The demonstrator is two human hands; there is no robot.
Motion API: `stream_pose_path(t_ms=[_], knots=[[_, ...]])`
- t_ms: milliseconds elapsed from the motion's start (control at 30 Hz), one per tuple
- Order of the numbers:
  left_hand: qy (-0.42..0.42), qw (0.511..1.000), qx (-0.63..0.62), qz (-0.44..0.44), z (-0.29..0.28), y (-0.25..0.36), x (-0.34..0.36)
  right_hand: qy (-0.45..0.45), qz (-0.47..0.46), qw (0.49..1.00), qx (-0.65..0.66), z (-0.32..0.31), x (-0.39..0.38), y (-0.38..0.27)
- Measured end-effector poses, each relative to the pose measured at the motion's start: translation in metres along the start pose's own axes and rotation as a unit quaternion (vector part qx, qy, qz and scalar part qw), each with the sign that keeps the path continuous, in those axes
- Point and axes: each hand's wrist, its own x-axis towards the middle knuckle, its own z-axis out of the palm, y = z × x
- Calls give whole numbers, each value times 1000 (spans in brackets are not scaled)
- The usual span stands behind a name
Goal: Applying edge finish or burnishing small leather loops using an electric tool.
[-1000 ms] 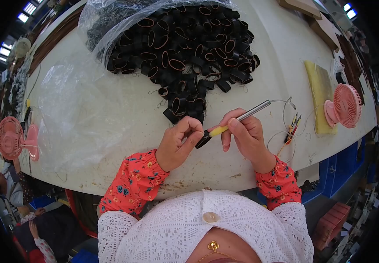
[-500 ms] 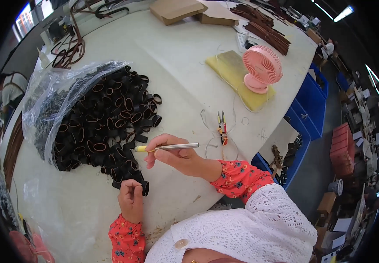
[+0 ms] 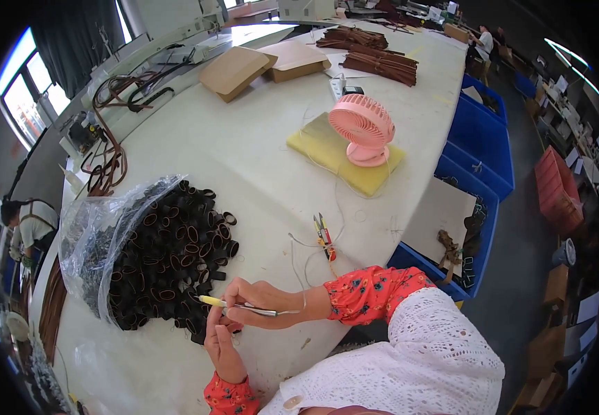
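Note:
My right hand (image 3: 266, 304) grips a slim pen-like tool (image 3: 258, 311) with a yellow end and a silver shaft. The yellow end points left, over the edge of a heap of black bands (image 3: 175, 259), short loops with tan rims. Below it my left hand (image 3: 224, 349) is raised with fingers pinched together, close to the right fingertips. Whatever sits in that pinch is hidden. The heap spills out of a clear plastic bag (image 3: 88, 242).
Red-handled snippers (image 3: 325, 238) lie by a loose cord. Farther back, a pink fan (image 3: 363, 128) stands on a yellow pad (image 3: 313, 142). Behind are cardboard boxes (image 3: 237, 72) and brown strips (image 3: 379, 66). Blue crates (image 3: 483, 242) stand beside the table's right edge. Another person (image 3: 36, 225) bends at far left.
The view has tilted up, showing more of the room. My left hand has risen from the heap's near edge and met my right hand, which still holds the pen-like tool.

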Motion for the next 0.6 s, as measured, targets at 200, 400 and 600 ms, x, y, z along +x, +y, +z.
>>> stream_pose_path(t_ms=[200,400,600], knots=[[-15,950,-296,-99,29,28,29,-13,61,992,113,10,1,-1],[183,914,-358,-56,22,30,42,-256,184,930,187,-53,-43,-5],[118,956,-263,-52,19,-9,30,202,127,971,16,-214,-106,-83]])
